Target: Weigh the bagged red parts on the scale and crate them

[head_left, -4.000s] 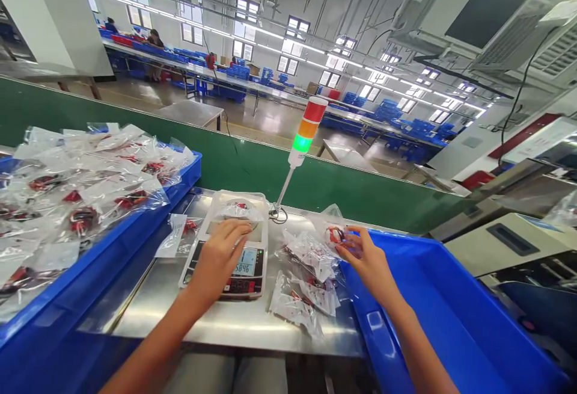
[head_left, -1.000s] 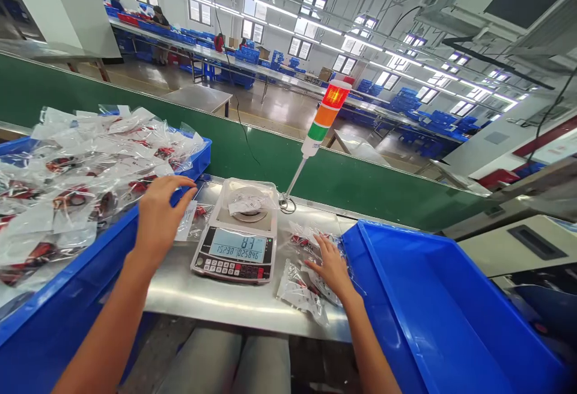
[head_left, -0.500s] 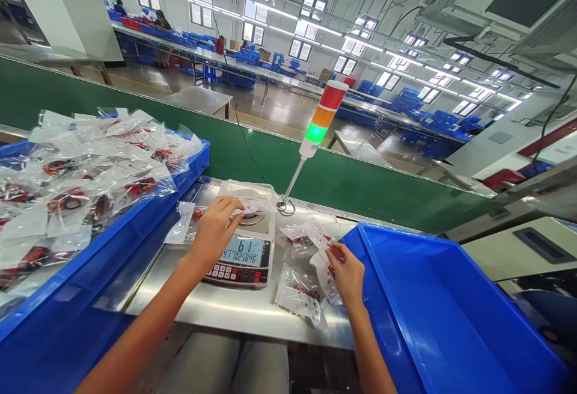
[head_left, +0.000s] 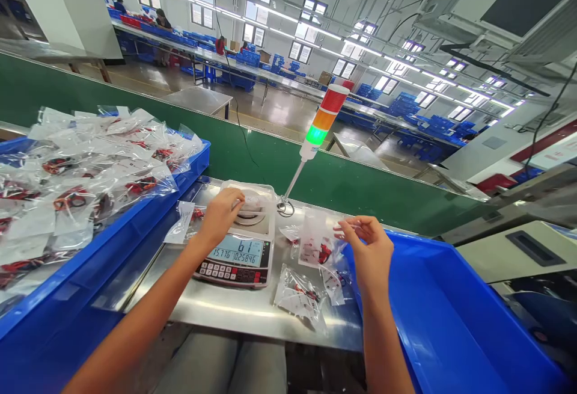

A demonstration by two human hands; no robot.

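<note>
The scale point(head_left: 237, 264) stands before me with its display lit, showing 61 on the upper line. My left hand point(head_left: 223, 216) reaches over its pan, thumb and fingers pinched at a clear plastic bag point(head_left: 253, 200) lying there. My right hand point(head_left: 372, 252) pinches the edge of another clear bag point(head_left: 315, 240), which hangs with red parts at its bottom. Below it on the metal table lie a bag with red and dark parts point(head_left: 301, 295) and a small bag with printing point(head_left: 332, 287). A bag with a white label point(head_left: 181, 224) rests left of the scale.
A blue bin point(head_left: 189, 180) heaped with bagged red parts point(head_left: 67, 198) is at the left. Another blue bin point(head_left: 433, 298) stands at the right. Behind the scale rises a signal tower point(head_left: 323, 120), lit green. A green partition point(head_left: 270, 156) runs across the back.
My right hand has risen and moved right, lifting a bag from the group on the table. The left hand stays at the scale pan, slightly higher. The display's lower-left number has changed.
</note>
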